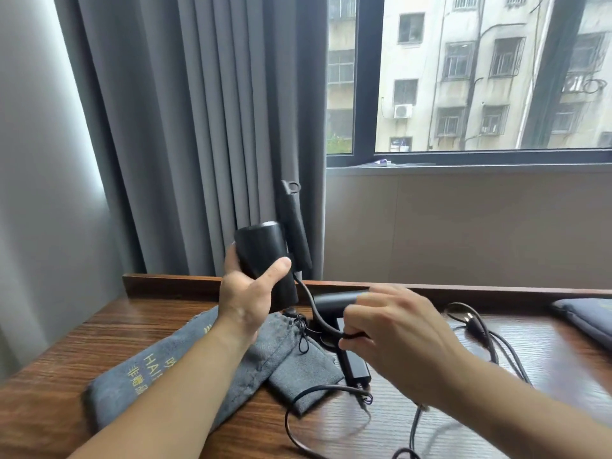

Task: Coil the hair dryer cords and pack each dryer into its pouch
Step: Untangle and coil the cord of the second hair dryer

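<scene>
While the left grip (246, 293) is raised above the tabletop (66, 366), its fingers and thumb are curled around the barrel of a black dryer (265, 256), held clear of the wood with the barrel tilted; the dryer's handle points upward against a grey curtain (198, 127), a small hanging loop at its tip; a black cord (314, 309) leaves the dryer and curves down and to the right into the right grip (397, 332), which pinches it between thumb and curled fingers just above the tabletop; the right grip is a little blurred; behind and partly hidden by it, a second dryer (334, 298) lies on the tabletop, its handle stretching toward the viewer; more black cord lies in loose loops (298, 422) on the near tabletop and to the right, where a plug (473, 326) rests on the wood; a grey pouch (139, 376) with yellow lettering lies flat under the left forearm, its drawstring mouth toward the second dryer; a darker pouch (583, 318) lies at the far right edge; beyond the tabletop, a window (480, 71) shows a pale apartment block.
</scene>
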The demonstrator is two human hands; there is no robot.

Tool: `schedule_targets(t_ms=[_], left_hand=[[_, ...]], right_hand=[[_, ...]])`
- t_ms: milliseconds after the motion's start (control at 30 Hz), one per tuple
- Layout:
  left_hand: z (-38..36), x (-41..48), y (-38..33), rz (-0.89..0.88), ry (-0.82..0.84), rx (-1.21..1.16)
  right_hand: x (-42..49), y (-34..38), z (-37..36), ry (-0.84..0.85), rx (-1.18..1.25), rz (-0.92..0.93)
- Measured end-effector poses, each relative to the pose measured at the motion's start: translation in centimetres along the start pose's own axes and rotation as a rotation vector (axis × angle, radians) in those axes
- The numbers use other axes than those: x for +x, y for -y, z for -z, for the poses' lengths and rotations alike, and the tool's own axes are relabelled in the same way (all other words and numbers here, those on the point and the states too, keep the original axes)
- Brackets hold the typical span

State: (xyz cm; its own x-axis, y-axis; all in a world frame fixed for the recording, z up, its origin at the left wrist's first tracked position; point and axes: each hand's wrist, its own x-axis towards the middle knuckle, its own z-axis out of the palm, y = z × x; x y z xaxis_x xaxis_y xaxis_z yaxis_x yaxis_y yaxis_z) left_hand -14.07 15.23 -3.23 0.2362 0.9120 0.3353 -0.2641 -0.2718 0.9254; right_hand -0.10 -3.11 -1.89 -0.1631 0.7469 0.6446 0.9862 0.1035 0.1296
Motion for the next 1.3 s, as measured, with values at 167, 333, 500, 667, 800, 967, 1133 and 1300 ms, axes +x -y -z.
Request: schedule_targets(t_ms=[167,333,500,667,800,967,1133,1300], left_hand=[[0.2,-1.0,1.1,-0.17,0.195,0.452],[0.4,-2.4,-0.4,-0.257,0.428,0.682],[1.4,-3.8,-1.4,-0.185,0.783,0.653],[1.8,-4.0,-2.1,-0.061,0.878,0.311],[1.2,-3.4,-1.4,0.093,0.921,-0.113],[-0.4,-3.6,-1.5,0.121,0.692,-0.424],[-1.5,-2.7,-1.2,0.102,0.251,-0.42],[-0.4,-1.4,0.7,-0.011,0.009,-0.218]], right_hand=[[2.8,-2.7,3.7,-0.033,0.253,-0.087],[5.0,-5.9,6.8,0.108,0.064,-0.14],[7.1,-8.8,8.3,0.29,0.013,-0.153],[6.8,-11.1,6.7,0.218,0.228,-0.314],[5.1,-11.4,3.2,0.121,0.36,-0.493],[2.2,-9.0,-1.2,0.15,0.38,-0.603],[-0.1,-4.8,-4.4,0.205,0.285,-0.445],[-0.9,-1.5,-3.3,0.247,0.324,-0.283]])
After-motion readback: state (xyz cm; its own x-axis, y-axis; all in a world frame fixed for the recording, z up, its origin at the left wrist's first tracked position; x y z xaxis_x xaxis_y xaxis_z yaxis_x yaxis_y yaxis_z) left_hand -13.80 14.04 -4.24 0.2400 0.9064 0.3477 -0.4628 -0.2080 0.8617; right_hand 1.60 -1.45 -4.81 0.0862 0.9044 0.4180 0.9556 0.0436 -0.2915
